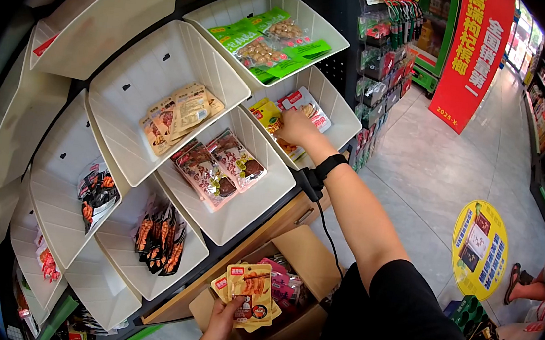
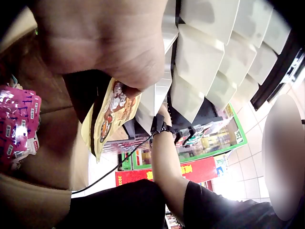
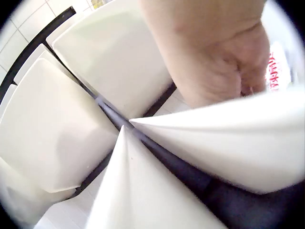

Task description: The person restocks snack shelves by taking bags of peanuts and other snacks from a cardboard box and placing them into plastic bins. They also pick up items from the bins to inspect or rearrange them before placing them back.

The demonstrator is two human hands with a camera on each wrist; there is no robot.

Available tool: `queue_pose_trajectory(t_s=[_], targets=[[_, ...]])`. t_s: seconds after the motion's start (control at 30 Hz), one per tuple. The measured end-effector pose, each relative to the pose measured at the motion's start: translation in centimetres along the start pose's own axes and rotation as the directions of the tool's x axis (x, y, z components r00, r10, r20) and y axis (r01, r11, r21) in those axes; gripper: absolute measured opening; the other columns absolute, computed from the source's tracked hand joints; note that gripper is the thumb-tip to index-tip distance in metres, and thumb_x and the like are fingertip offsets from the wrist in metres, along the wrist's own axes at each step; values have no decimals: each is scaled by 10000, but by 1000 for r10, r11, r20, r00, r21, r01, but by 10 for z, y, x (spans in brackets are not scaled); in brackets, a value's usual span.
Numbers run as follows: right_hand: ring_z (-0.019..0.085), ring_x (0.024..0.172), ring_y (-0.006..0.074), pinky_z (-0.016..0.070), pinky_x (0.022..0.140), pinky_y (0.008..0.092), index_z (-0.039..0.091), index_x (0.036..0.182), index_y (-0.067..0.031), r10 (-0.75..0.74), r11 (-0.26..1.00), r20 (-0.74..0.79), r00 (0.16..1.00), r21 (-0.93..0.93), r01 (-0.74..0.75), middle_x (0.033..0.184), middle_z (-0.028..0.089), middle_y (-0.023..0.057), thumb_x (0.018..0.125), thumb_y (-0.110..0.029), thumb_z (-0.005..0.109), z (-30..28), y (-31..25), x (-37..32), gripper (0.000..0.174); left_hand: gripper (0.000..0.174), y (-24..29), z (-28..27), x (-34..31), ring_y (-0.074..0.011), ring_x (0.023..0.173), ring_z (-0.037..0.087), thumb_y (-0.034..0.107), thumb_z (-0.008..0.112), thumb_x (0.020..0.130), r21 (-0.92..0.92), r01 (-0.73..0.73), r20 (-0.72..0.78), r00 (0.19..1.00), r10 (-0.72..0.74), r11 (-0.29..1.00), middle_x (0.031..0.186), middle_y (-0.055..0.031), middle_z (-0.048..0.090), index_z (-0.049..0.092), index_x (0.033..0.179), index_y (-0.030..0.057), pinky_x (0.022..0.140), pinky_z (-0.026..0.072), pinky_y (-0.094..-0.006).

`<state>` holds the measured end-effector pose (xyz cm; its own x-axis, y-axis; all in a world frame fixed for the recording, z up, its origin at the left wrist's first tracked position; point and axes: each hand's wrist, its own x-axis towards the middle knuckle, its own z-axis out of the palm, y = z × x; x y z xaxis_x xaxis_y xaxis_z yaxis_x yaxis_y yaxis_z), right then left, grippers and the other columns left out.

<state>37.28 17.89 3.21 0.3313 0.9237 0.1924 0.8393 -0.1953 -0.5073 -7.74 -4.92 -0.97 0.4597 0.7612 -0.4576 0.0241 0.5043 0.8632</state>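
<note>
The left hand (image 1: 222,324) holds several yellow snack packets (image 1: 252,295) above an open cardboard box (image 1: 306,256); in the left wrist view the hand (image 2: 102,43) grips a yellow packet (image 2: 112,114). Reaching into the rightmost bin (image 1: 341,114), the right hand (image 1: 297,127) is at a yellow packet (image 1: 266,113), beside a red and white packet (image 1: 315,108). Its fingertips are mostly hidden, so their hold is unclear. In the right wrist view the bin's wall (image 3: 228,138) covers the fingers of the hand (image 3: 219,57).
Neighbouring white bins hold green nut bags (image 1: 258,52), beige packets (image 1: 182,111), pink-edged packets (image 1: 208,176) and black packets (image 1: 160,238). Pink packets (image 1: 283,285) lie in the box. A black cable (image 1: 326,232) hangs from the right wrist. Hanging goods (image 1: 375,81) stand right of the bins.
</note>
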Motion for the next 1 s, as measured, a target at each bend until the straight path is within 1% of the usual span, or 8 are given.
queue_pose_trajectory(t_s=[0.37, 0.57, 0.67, 0.83, 0.87, 0.9, 0.97, 1.0], targets=[[697, 1039, 399, 547, 925, 447, 686, 1204, 20, -44, 998, 86, 995, 37, 41, 1118, 723, 244, 763, -254, 828, -5, 9, 3, 538, 242, 2, 4, 2, -113, 896, 707, 127, 581, 1036, 17, 21, 21, 1000, -22, 1000, 1092, -36, 728, 652, 1237, 12, 785, 577, -268], [702, 1034, 396, 561, 919, 462, 770, 1069, -36, 1, 993, -212, 977, 117, 24, 1082, 729, 240, 825, -175, 749, -43, 18, -4, 282, 242, 3, 5, 2, -111, 904, 703, 137, 577, 1038, 22, -8, 5, 1000, 8, 1000, 1105, -34, 723, 649, 1235, 16, 763, 581, -265], [704, 1025, 393, 558, 918, 467, 787, 1028, -56, 8, 1000, -53, 999, 23, -7, 1047, 739, 221, 847, -137, 713, -26, 63, 8, 212, 245, 4, -5, 2, -133, 899, 708, 170, 578, 1042, 21, 29, 0, 1000, -29, 999, 1096, -43, 721, 650, 1228, 28, 769, 588, -281], [727, 938, 382, 560, 883, 447, 793, 1010, -37, -164, 986, -83, 983, 30, 167, 1041, 740, 228, 775, -90, 739, -40, 72, 4, 247, 280, 11, -5, -1, -134, 945, 703, 190, 587, 1045, -82, -35, -15, 999, 34, 996, 1140, -54, 715, 640, 1253, 10, 806, 586, -294], [731, 920, 380, 560, 875, 437, 782, 1020, -2, -87, 992, -130, 988, 82, 98, 1017, 744, 241, 765, -99, 735, -60, 47, -9, 276, 291, 8, -8, 1, -133, 957, 702, 191, 586, 1046, -92, -70, -30, 997, 67, 993, 1152, -57, 714, 635, 1264, 4, 819, 583, -292], [732, 918, 379, 567, 859, 423, 768, 1024, 26, -223, 975, -290, 931, -40, 221, 983, 746, 249, 782, -140, 735, -72, 33, -21, 295, 302, 12, -7, -2, -131, 970, 701, 192, 585, 1047, -102, -99, -49, 994, 94, 990, 1164, -60, 712, 630, 1274, -2, 831, 579, -290], [735, 907, 361, 569, 839, 398, 746, 1015, 55, -255, 959, -214, 943, 67, 275, 937, 743, 246, 829, -166, 701, -94, 16, -27, 292, 331, 27, -4, -10, -123, 1007, 691, 198, 582, 1051, -154, -147, -8, 989, 147, 977, 1188, -67, 708, 613, 1306, -11, 868, 566, -281], [737, 861, 288, 565, 810, 368, 734, 1005, 73, -313, 944, -165, 935, 57, 325, 915, 747, 226, 873, -149, 682, -105, 3, -36, 263, 353, 35, -8, -12, -139, 1004, 703, 196, 574, 1045, -142, -155, 7, 987, 158, 978, 1201, -82, 710, 600, 1322, -21, 868, 574, -295]])
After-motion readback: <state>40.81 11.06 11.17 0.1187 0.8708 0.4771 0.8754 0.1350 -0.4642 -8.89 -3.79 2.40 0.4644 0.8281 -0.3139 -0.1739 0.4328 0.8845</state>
